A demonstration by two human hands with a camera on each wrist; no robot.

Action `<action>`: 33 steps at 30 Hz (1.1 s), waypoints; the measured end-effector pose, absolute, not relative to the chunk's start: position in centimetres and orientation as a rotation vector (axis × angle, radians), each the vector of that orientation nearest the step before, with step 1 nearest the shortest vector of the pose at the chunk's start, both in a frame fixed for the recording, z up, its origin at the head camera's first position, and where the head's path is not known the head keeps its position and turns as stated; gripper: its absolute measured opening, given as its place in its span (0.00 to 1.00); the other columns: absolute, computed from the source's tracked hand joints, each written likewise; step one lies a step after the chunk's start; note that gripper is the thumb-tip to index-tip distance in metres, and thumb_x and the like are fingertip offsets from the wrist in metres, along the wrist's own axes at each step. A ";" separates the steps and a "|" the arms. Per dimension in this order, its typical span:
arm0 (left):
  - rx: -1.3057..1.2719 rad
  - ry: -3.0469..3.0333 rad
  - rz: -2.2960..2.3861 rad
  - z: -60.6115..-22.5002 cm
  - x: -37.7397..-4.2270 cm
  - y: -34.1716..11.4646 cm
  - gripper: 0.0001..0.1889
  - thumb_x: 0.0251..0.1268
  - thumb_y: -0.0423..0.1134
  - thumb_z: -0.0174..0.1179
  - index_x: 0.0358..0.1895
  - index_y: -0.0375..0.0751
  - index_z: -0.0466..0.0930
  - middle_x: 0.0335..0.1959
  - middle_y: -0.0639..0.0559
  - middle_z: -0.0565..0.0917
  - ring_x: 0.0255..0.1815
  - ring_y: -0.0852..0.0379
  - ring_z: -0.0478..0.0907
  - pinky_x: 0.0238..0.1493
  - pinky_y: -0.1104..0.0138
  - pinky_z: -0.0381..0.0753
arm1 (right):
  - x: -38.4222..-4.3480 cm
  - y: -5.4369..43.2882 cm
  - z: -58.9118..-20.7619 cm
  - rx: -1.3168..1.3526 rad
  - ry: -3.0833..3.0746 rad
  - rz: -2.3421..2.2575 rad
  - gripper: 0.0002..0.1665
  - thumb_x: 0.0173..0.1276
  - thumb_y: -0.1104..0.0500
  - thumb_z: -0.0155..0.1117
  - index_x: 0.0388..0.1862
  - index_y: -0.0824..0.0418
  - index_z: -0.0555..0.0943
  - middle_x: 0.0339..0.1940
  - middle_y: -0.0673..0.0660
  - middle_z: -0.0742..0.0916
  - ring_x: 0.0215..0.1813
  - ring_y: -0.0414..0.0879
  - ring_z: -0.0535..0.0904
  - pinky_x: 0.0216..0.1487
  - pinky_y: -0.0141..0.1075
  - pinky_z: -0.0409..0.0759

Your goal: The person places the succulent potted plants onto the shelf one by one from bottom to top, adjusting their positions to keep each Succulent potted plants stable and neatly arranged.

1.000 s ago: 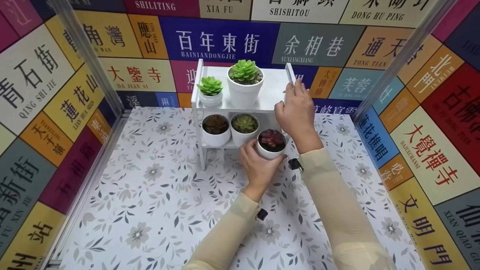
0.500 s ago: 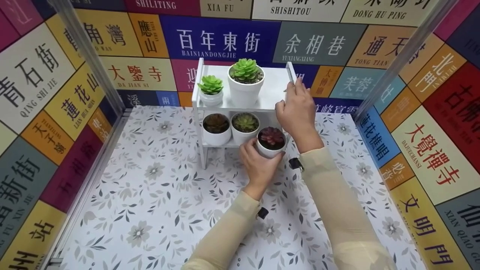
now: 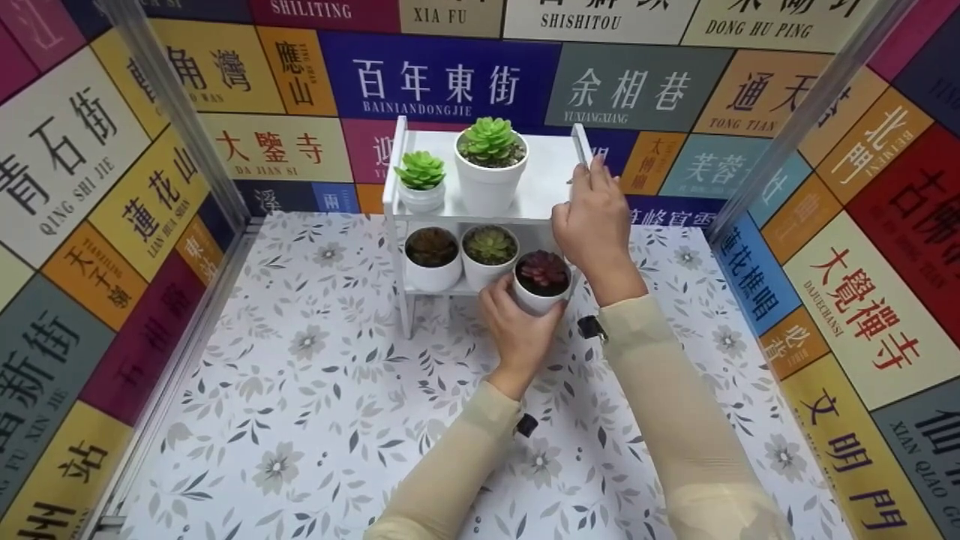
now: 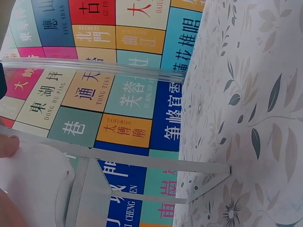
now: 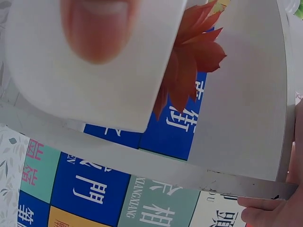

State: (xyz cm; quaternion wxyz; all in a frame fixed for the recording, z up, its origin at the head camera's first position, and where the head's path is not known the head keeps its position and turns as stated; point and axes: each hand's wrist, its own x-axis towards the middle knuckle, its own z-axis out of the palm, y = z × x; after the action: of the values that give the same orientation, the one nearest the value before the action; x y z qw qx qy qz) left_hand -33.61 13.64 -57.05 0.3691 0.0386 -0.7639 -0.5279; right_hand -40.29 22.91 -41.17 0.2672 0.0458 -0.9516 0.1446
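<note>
My left hand [image 3: 519,334] grips a white pot [image 3: 538,302] holding a dark red succulent [image 3: 543,272]. The pot is at the right end of the lower tier of a white two-tier shelf [image 3: 551,184]. In the right wrist view, the left thumb [image 5: 99,33] presses on the pot's wall. My right hand [image 3: 596,225] holds the shelf's right side frame near the top, thumb on the inner side. Beside the held pot stand a pot with a green succulent [image 3: 490,262] and one with a brownish succulent [image 3: 433,266].
On the upper tier are a large potted green succulent [image 3: 491,180] and a small one [image 3: 421,184]. A floral cloth [image 3: 300,405] covers the table. Walls of coloured street-name signs [image 3: 442,79] enclose the back and sides, with clear corner posts [image 3: 817,105].
The left hand has edged the red succulent's pot slightly back toward the shelf, and the pot tips a little less toward me. The right hand stays on the shelf frame.
</note>
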 end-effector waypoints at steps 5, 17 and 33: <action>0.097 -1.951 -1.374 -57.0 -33.5 13.6 0.46 0.33 0.48 0.88 0.59 0.37 0.75 0.55 0.41 0.76 0.56 0.45 0.76 0.62 0.54 0.79 | -40.3 22.8 -41.1 0.121 -2.568 0.391 0.38 0.70 0.56 0.49 0.76 0.74 0.71 0.81 0.74 0.70 0.83 0.67 0.66 0.86 0.56 0.59; 0.105 -1.925 -1.299 -57.2 -33.9 14.1 0.45 0.31 0.48 0.88 0.58 0.37 0.75 0.53 0.41 0.78 0.54 0.45 0.76 0.60 0.54 0.79 | -40.3 22.8 -41.2 0.128 -2.558 0.395 0.39 0.69 0.55 0.47 0.75 0.74 0.72 0.81 0.74 0.69 0.83 0.67 0.67 0.86 0.55 0.60; 0.115 -1.898 -1.298 -57.4 -34.2 14.4 0.36 0.41 0.44 0.83 0.55 0.36 0.76 0.50 0.41 0.78 0.53 0.43 0.75 0.58 0.51 0.76 | -40.3 22.8 -41.2 0.131 -2.572 0.405 0.38 0.70 0.56 0.48 0.75 0.74 0.72 0.82 0.74 0.68 0.83 0.67 0.66 0.87 0.56 0.59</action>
State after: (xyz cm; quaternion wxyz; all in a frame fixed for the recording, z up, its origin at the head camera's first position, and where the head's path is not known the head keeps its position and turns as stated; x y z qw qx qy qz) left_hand -34.25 14.40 -57.42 0.4075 0.0457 -0.7528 -0.5150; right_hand -40.34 22.84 -41.22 0.2640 0.0484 -0.9516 0.1499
